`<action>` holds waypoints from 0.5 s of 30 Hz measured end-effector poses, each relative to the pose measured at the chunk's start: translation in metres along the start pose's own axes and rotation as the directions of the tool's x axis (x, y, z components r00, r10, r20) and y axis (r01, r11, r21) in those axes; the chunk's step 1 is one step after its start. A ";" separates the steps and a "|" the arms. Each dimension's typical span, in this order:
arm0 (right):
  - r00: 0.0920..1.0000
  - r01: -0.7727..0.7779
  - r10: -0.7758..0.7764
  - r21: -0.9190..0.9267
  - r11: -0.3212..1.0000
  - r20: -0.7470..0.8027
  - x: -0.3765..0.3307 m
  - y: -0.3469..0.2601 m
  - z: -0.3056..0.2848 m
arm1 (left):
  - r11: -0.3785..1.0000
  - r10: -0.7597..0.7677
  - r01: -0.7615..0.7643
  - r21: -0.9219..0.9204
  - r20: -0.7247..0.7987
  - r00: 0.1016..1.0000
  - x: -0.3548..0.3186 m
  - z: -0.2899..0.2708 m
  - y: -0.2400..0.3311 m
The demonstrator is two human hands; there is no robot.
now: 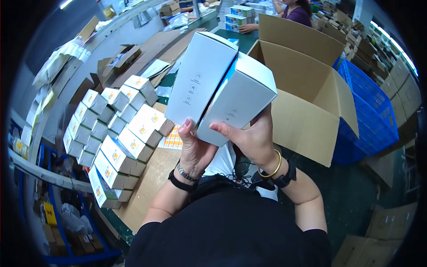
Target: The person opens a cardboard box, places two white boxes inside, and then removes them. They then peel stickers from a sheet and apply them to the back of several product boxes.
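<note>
Two white product boxes are held up side by side in front of me, tilted, with a narrow dark gap between them. My left hand (194, 149) grips the left white box (200, 75) at its lower end, thumb on the printed face. Around the right white box (242, 91) my right hand (253, 138) is closed, its thumb lying across the front; the other fingers are hidden behind. Small grey icons mark both faces. Just right of the boxes stands a large open cardboard carton (307, 84) with its flaps spread.
Stacked white boxes with orange labels (118, 153) cover the left of the bench. A sheet of orange stickers (173, 139) lies near my left hand. Behind the carton is a blue plastic crate (367, 104). Across the bench, a person in purple (296, 13) has a hand by more boxes (238, 18).
</note>
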State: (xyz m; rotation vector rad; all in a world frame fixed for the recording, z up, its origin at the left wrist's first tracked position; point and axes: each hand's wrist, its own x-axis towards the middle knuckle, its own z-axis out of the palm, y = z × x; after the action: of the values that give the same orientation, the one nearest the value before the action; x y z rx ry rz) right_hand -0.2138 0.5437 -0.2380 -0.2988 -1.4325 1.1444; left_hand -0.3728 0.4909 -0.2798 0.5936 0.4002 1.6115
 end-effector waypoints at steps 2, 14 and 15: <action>0.998 0.043 -0.046 -0.073 0.996 -0.039 0.004 -0.008 -0.009 | 1.000 -0.011 0.011 0.005 0.019 1.000 0.016 0.006 -0.011; 0.978 -0.026 0.151 -0.642 0.766 0.142 0.068 -0.119 -0.120 | 0.977 -0.159 0.141 0.158 0.107 0.981 0.074 0.024 -0.042; 0.963 -0.073 0.220 -0.638 0.767 0.154 0.070 -0.121 -0.126 | 0.966 -0.192 0.167 0.197 0.117 0.974 0.078 0.024 -0.044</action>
State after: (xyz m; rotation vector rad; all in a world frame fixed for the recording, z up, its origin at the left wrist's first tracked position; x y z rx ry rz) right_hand -0.0695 0.5959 -0.1283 -0.7886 -2.0063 0.7974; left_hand -0.3271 0.5714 -0.2746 0.7810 0.4930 1.3603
